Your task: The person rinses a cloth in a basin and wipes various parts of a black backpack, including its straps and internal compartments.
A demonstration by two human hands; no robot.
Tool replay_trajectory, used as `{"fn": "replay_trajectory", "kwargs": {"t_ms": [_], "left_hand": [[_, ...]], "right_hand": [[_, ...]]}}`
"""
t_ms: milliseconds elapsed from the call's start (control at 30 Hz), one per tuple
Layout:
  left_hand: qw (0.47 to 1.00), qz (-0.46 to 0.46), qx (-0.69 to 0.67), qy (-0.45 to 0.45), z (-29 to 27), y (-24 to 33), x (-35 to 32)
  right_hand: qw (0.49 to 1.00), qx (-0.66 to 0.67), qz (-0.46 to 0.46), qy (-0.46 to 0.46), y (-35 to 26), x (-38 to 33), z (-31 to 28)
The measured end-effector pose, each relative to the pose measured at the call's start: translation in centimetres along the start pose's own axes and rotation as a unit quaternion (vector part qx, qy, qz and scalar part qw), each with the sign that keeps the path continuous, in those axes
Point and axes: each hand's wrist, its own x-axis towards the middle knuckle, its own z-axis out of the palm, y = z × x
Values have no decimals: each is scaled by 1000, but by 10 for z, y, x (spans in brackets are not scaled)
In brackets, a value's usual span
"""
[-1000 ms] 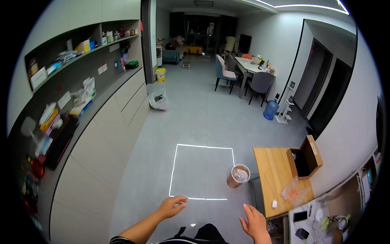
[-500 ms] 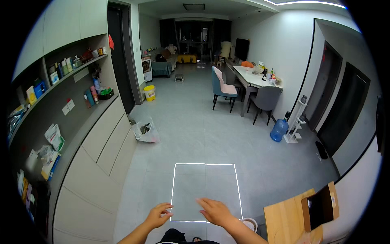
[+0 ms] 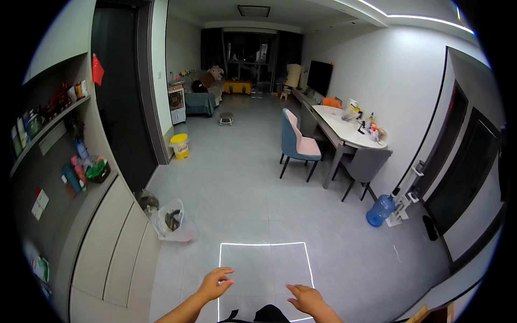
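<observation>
My left hand (image 3: 216, 282) is held in the air in front of me with its fingers apart and curved, holding nothing. To its right, my right hand (image 3: 306, 299) is also empty, its fingers stretched loosely toward the left. A wide gap separates the two hands. Below them on the grey floor (image 3: 242, 210) shows a thin white outline (image 3: 264, 244) of a rectangle; its lower part is partly hidden by my body and arms. Neither hand visibly touches anything.
A plastic bag (image 3: 175, 222) lies by the cabinet (image 3: 102, 237) on the left, with a yellow bucket (image 3: 180, 146) beyond it. On the right stand a blue water jug (image 3: 381, 210), a grey chair (image 3: 366, 168), a pink-and-blue chair (image 3: 296, 142) and a white-topped table (image 3: 336, 121).
My view has moved forward: bag, chairs and jug appear nearer, and the wooden surface at lower right has mostly left the picture. My right hand sits lower and farther from my left.
</observation>
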Motion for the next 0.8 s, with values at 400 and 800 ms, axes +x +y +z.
{"fn": "replay_trajectory", "kwargs": {"t_ms": [400, 800], "left_hand": [[997, -71, 39, -15, -92, -134, 456], [971, -146, 141, 130, -270, -317, 899]], "right_hand": [[1000, 4, -7, -27, 198, 497, -50], [987, 6, -160, 4, 307, 1035, -119]]}}
